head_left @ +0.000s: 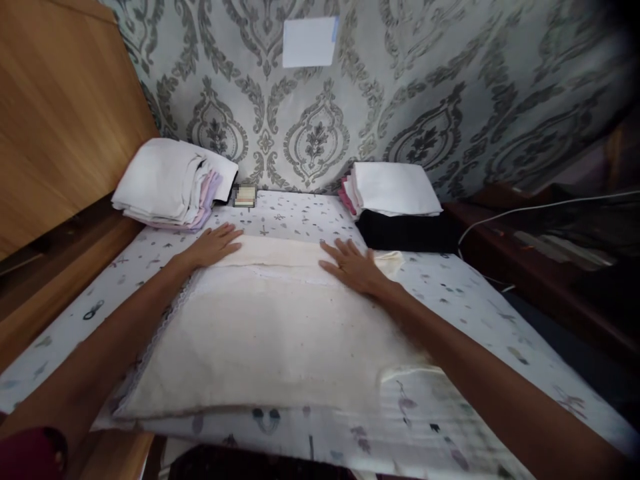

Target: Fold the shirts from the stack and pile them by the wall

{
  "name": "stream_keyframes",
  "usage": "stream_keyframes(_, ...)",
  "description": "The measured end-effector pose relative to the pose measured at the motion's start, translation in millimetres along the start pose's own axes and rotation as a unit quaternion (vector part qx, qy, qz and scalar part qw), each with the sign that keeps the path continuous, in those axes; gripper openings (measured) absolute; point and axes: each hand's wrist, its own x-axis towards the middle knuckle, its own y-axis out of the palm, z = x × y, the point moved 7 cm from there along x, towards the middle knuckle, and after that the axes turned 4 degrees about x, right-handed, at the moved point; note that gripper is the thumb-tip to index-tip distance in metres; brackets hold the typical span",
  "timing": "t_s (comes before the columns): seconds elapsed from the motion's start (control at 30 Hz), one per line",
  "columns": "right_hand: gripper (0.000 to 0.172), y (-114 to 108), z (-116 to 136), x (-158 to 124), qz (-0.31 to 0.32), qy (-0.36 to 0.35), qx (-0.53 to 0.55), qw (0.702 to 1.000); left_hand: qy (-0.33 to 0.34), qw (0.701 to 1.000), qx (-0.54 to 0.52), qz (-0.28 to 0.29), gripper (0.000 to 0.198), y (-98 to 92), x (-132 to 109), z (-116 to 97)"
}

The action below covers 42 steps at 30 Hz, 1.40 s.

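A cream cloth (280, 333), probably a garment, lies spread over a white patterned sheet (280, 223). Its far edge forms a folded band with a seam below it, and lace-like trim runs down its left side. On the band's far left corner my left hand (214, 247) rests flat, fingers extended. My right hand (351, 265) lies with spread fingers on the right end of the same band. Just past that hand a loose cream corner (393, 261) sticks out. My right forearm crosses over the cloth's right side and hides part of it.
A stack of folded white and pastel cloth (160, 187) sits at the back left, beside a small blurred box (245, 196). Folded white cloth (395, 189) and black cloth (407, 231) lie at the back right. A wooden cabinet (65, 113) borders the left; a white cable (540, 208) runs at right.
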Motion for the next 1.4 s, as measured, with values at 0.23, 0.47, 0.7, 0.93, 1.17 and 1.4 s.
stream_keyframes(0.23, 0.076, -6, -72, -27, -0.032, 0.096, -0.026, 0.995, -0.019, 1.0, -0.007, -0.011, 0.071, 2.6, -1, 10)
stream_keyframes(0.47, 0.079, -10, -106, -59, -0.004, 0.144, 0.023, 0.989, -0.03, 0.999, 0.019, -0.004, 0.07, 1.6, -1, 10)
stream_keyframes(0.7, 0.073, -12, -128, -71, -0.058, 0.144, 0.049, 0.987, -0.098, 0.988, 0.088, -0.078, 0.062, -19.2, -14, -1)
stream_keyframes(0.93, 0.062, -35, -113, -135, -0.154, 0.121, 0.188, 0.962, 0.021, 0.991, -0.033, -0.127, 0.056, -40.2, -97, -43)
stream_keyframes(1.17, 0.046, -28, -16, -227, -0.093, -0.053, 0.173, 0.979, 0.182, 0.982, -0.043, -0.028, 0.053, -1.5, -231, -113)
stream_keyframes(1.4, 0.044, -8, -11, -228, -0.102, -0.103, 0.134, 0.98, 0.114, 0.991, -0.04, -0.051, 0.037, -8.2, -242, -101)
